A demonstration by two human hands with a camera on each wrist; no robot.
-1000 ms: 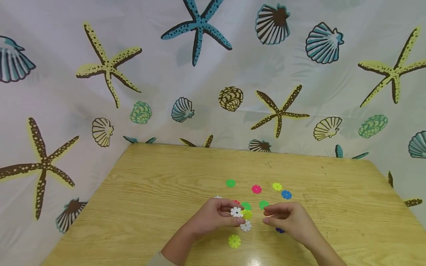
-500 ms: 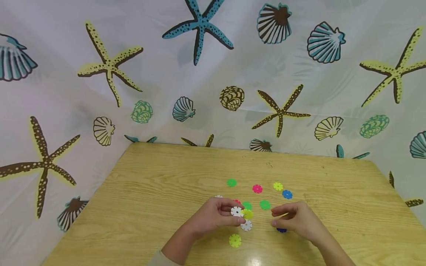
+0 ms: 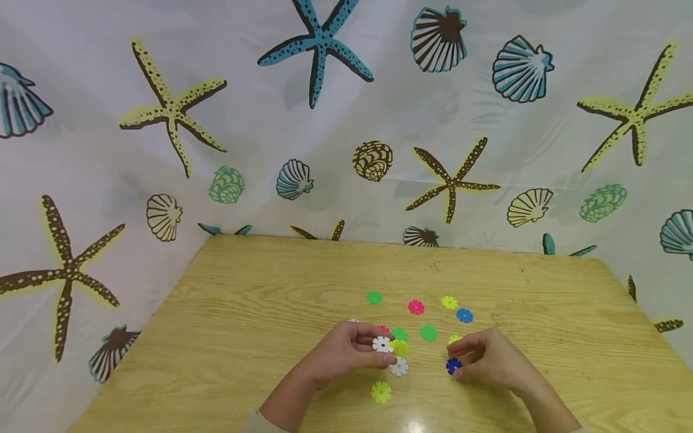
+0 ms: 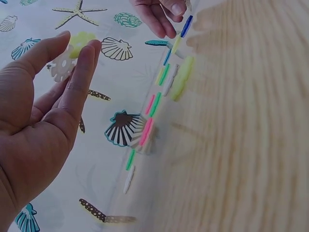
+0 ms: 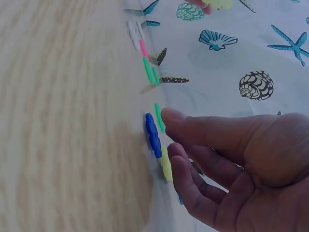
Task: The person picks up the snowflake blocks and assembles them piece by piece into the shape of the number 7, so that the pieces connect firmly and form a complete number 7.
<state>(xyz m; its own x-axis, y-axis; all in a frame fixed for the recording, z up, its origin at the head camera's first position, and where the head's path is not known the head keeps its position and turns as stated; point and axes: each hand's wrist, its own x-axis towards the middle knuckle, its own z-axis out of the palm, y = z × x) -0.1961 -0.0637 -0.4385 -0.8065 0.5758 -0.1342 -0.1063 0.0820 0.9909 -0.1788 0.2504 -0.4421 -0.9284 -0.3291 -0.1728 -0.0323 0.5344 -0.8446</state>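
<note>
My left hand (image 3: 338,356) pinches a white notched plastic disc (image 3: 381,344) with a yellow notched disc (image 3: 401,348) attached at its right edge. Both stay raised above the table, and the left wrist view shows the white disc (image 4: 62,65) between thumb and fingers. Over to the right, my right hand (image 3: 497,362) hovers with thumb and fingertips apart and nothing between them. Closest to it lies a dark blue disc (image 3: 452,366) on the table, just off the fingertips in the right wrist view. A yellow disc (image 3: 455,340) is partly hidden behind the right fingers.
Loose discs lie around on the wooden table (image 3: 260,288): green (image 3: 428,333), pink (image 3: 415,307), blue (image 3: 464,316), white (image 3: 399,367) and yellow (image 3: 381,393). Some are partly covered by the left hand. A sea-shell-patterned cloth (image 3: 346,120) borders the table's back and sides.
My right hand has moved right, away from the joined discs, to beside the dark blue disc, which now shows more fully. The left hand keeps its hold in nearly the same place.
</note>
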